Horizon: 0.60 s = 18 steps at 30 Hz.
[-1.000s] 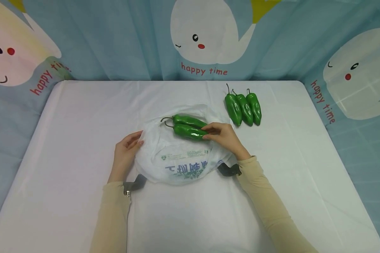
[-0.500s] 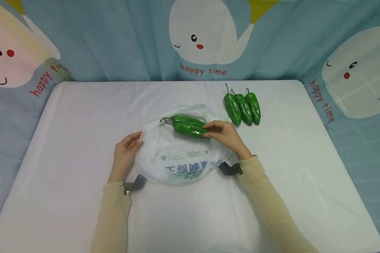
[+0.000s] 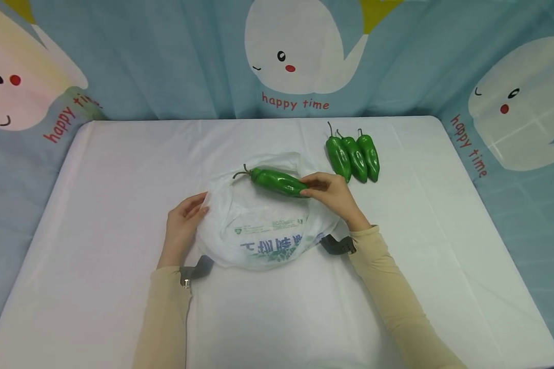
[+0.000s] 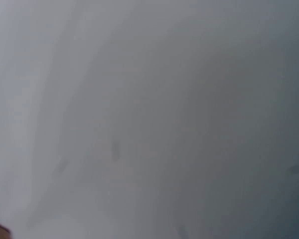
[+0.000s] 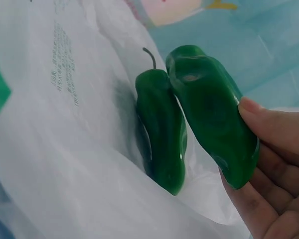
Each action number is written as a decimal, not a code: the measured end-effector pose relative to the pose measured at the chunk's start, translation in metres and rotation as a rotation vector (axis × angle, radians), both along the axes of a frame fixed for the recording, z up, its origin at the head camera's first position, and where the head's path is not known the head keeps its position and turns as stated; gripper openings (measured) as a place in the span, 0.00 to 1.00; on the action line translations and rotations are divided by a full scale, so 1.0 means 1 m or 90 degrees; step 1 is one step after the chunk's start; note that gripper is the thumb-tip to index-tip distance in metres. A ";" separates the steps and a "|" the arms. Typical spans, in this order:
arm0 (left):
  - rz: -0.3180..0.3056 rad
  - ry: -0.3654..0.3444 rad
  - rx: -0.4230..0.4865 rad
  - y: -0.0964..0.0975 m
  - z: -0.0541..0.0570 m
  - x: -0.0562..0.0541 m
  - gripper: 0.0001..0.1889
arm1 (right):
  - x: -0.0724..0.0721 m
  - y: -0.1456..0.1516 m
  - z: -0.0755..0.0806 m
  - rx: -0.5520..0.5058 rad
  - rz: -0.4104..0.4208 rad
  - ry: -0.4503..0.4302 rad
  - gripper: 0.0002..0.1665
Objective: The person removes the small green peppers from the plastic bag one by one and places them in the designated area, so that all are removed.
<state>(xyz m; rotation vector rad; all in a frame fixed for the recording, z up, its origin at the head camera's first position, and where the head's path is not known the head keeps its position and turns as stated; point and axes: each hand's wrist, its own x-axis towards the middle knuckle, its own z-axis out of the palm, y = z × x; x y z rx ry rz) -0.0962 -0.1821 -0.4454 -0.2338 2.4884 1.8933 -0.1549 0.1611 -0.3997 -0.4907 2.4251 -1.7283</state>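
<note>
A thin white plastic bag [image 3: 268, 223] with green and blue print lies spread at mid-table, its mouth held wide. My left hand [image 3: 181, 223] pinches its left edge; pale, blurred film fills most of the left wrist view. With thumb and fingers, my right hand [image 3: 331, 195] grips the pointed end of a glossy green chili pepper [image 3: 277, 181] above the bag. Beside that held pepper [image 5: 209, 104], the right wrist view shows a second green pepper [image 5: 162, 129] lying on the film inside the bag. From the head, the held pepper mostly covers it; a second stem sticks out.
Three more green peppers [image 3: 352, 158] lie side by side at the back right of the white-covered table [image 3: 258, 318]. A blue curtain [image 3: 175, 61] with whale prints hangs round the back and sides. Dark camera mounts [image 3: 198, 269] sit at both wrists.
My right hand has shifted slightly away from me and right with its pepper, which now overlaps the other pepper almost wholly in the head view. My left hand stays put.
</note>
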 end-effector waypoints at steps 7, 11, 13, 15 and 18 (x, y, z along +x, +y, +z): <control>-0.003 0.000 -0.001 0.000 0.000 0.000 0.20 | 0.003 0.003 0.013 -0.003 -0.020 0.013 0.15; -0.002 0.000 -0.003 0.000 0.000 0.000 0.20 | 0.009 0.002 0.027 -0.002 -0.029 0.034 0.15; -0.001 0.001 -0.005 0.000 0.000 0.000 0.20 | 0.009 0.003 0.029 -0.004 -0.037 0.036 0.15; 0.001 0.003 -0.006 0.001 0.000 0.000 0.20 | 0.010 0.004 0.031 -0.002 -0.047 0.037 0.15; 0.003 0.004 -0.005 0.000 0.000 0.000 0.20 | 0.009 0.005 0.032 -0.008 -0.061 0.030 0.16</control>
